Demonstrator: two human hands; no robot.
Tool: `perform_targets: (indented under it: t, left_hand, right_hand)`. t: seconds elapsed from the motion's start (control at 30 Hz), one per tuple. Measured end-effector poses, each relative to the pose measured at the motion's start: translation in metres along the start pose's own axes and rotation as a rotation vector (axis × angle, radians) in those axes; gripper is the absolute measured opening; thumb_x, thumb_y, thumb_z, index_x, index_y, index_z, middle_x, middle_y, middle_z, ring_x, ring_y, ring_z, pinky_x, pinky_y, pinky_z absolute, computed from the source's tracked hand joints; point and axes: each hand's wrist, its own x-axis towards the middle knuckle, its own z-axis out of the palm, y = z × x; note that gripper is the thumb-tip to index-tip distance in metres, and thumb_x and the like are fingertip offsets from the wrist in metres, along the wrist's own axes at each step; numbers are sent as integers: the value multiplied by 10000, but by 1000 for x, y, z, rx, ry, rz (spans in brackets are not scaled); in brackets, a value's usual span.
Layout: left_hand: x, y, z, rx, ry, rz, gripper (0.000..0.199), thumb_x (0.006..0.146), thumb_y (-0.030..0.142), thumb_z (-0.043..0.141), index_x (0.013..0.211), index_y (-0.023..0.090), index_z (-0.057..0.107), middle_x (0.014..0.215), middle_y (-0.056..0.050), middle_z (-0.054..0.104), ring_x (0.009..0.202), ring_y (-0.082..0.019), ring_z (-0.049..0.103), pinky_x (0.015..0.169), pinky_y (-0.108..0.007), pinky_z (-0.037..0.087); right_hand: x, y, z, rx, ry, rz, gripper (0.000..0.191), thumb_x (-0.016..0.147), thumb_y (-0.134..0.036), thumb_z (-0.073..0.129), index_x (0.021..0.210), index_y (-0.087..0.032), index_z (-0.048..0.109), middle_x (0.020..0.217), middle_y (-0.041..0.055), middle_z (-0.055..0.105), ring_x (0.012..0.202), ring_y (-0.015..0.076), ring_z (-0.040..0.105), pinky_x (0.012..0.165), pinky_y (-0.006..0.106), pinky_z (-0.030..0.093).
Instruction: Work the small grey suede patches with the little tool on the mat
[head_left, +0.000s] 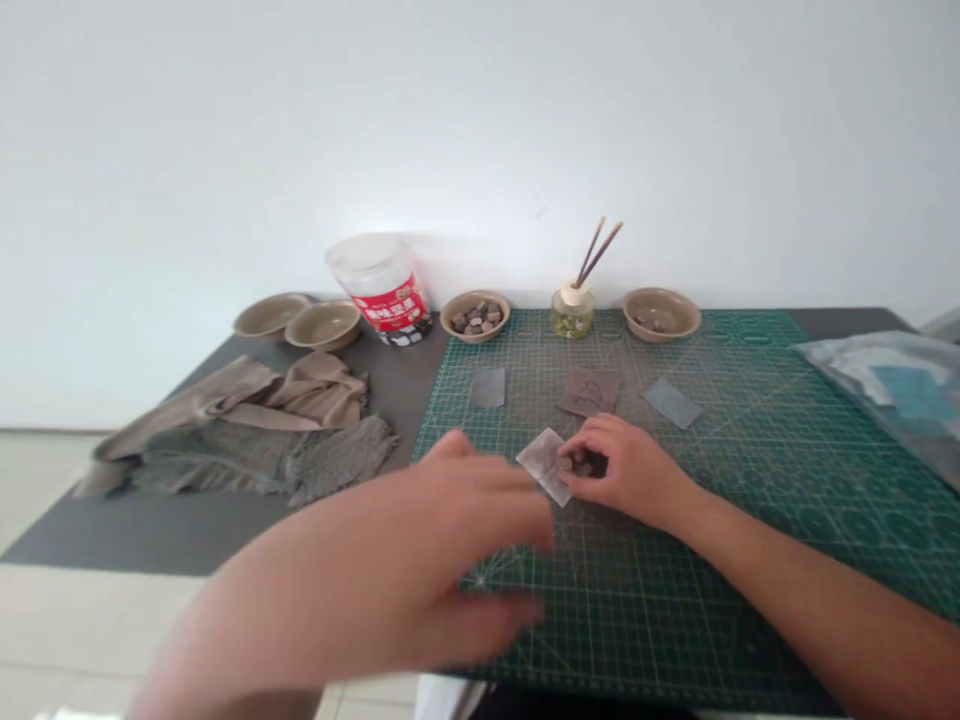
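Observation:
My right hand (619, 470) is curled round several small brown stones (579, 462) at the right edge of a whitish square packet (547, 466) on the green cutting mat (637, 600). Blurred by motion, my left hand (465, 540) hovers in front of the packet, its thumb apart from the fingers and nothing seen between them. Beyond my hands lie a brown square piece (589, 391) with dark marks, a grey square (488, 387) to its left and a grey-blue rectangle (673, 402) to its right.
Behind stand a bowl of stones (475, 316), a diffuser bottle with sticks (572, 310) and a bowl with few stones (661, 314). Further left are a red-labelled tub (386, 290), two bowls (324, 325) and crumpled cloths (262, 430). A plastic bag (892, 385) lies right.

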Motion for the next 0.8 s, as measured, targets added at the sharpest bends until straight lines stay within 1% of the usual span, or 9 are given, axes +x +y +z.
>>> perform_targets:
  t: [0.03, 0.07, 0.13, 0.17, 0.23, 0.33, 0.47, 0.67, 0.8]
  left_hand:
    - [27, -1, -17, 12, 0, -23, 262, 952, 378, 600, 1193, 286, 643, 1199, -54, 671, 1145, -256, 611, 995, -401, 438]
    - [53, -2, -32, 46, 15, -96, 265, 937, 361, 618, 1184, 269, 642, 1167, -56, 676, 1123, -264, 613, 987, -420, 421]
    - [95, -5, -52, 87, 37, -115, 252, 919, 326, 624, 1154, 240, 650, 1113, -61, 679, 1062, -268, 624, 933, -426, 410]
    - [110, -7, -57, 90, 25, -107, 235, 917, 302, 620, 1139, 235, 657, 1104, -59, 679, 1050, -262, 626, 912, -415, 406]
    - [127, -11, -56, 78, -18, -79, 198, 905, 268, 635, 1095, 231, 678, 1087, -50, 684, 1049, -251, 626, 900, -396, 391]
    - [134, -19, -43, 21, -32, -28, 171, 884, 308, 684, 1035, 228, 694, 1040, -35, 692, 1028, -239, 627, 867, -366, 384]
    - [135, -32, -30, -2, 23, -21, 183, 877, 305, 702, 1047, 237, 696, 1012, -19, 699, 991, -223, 628, 829, -352, 358]
    - [138, -47, -28, 7, -31, 3, 160, 896, 306, 687, 1043, 255, 725, 991, -19, 690, 1018, -222, 616, 806, -349, 313]
    - [137, -51, -26, -4, -6, 3, 204, 889, 315, 699, 1086, 261, 705, 1025, -19, 686, 1027, -221, 608, 815, -348, 300]
  right_hand:
    - [0, 0, 0, -6, -12, 5, 136, 783, -215, 774, 914, -210, 738, 817, 7, 674, 831, 185, 598, 801, 336, 473]
    - [0, 0, -1, -12, -24, 8, 137, 783, -213, 774, 915, -214, 738, 813, 4, 671, 824, 184, 596, 794, 336, 471]
    - [1, -1, -2, -26, -46, 10, 139, 779, -208, 777, 912, -217, 736, 811, 2, 669, 818, 182, 596, 780, 334, 467]
    - [1, -2, -2, -37, -52, 10, 140, 777, -205, 778, 910, -217, 735, 812, 2, 669, 818, 182, 598, 773, 332, 466]
    - [0, -3, -2, -63, -50, 15, 142, 776, -210, 782, 910, -216, 735, 815, 5, 664, 816, 183, 601, 756, 327, 464]
    - [0, -5, -3, -90, -47, 26, 143, 783, -254, 792, 905, -210, 733, 825, 16, 661, 819, 190, 605, 740, 327, 467]
    - [-1, -5, -3, -93, -44, 22, 135, 790, -255, 791, 897, -204, 726, 821, 17, 663, 827, 194, 607, 753, 334, 471]
    - [-1, -7, -3, -65, -44, 13, 119, 807, -208, 757, 922, -217, 728, 822, 9, 667, 842, 193, 601, 782, 343, 471]
    - [0, -8, -3, -75, -46, 11, 105, 811, -209, 752, 910, -217, 719, 819, 6, 667, 831, 192, 601, 773, 341, 471]
